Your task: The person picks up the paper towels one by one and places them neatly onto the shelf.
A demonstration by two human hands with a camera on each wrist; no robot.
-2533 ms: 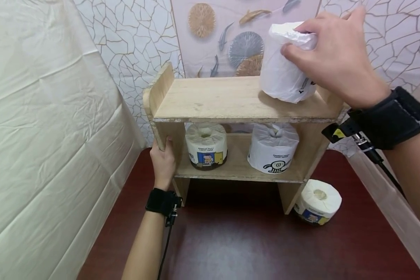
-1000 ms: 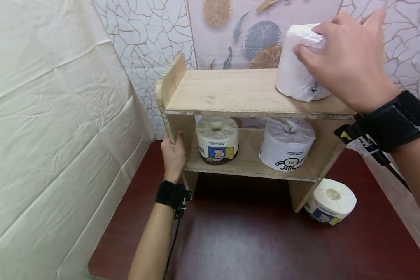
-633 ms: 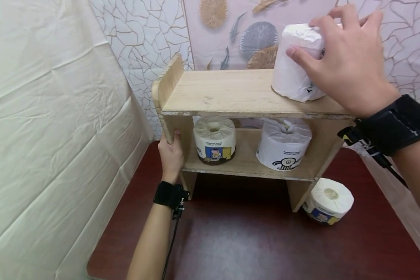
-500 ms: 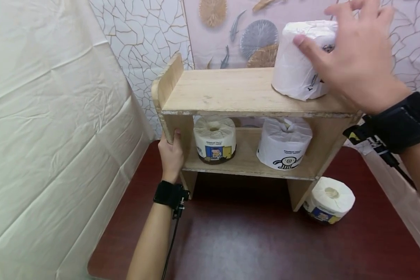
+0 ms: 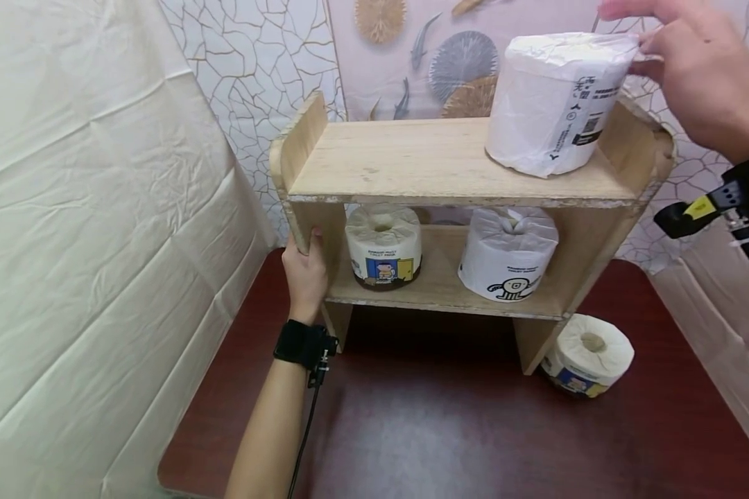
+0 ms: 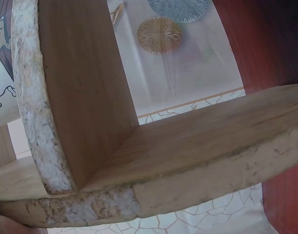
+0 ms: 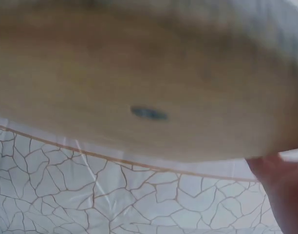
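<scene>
Currently, the wrapped white roll is standing upright at the right end of the top board of the wooden shelf, close to the raised right end panel. The right hand is hovering just beside the roll's upper right edge; its fingers are lying loosely extended, and whether a fingertip is touching the wrapper cannot be told. The right wrist view is showing only blurred wood and patterned wall.

The left hand is gripping the shelf's left side panel, with the thumb on the front edge and the fingers wrapping behind it. The left wrist view is showing the panel and a board edge at close range.

On the lower board, a roll with a blue and yellow label is sitting at left, and a white roll with a cartoon print is sitting at right, the two standing apart. A fourth roll is resting on the dark red surface, just beside the shelf's right leg.
</scene>
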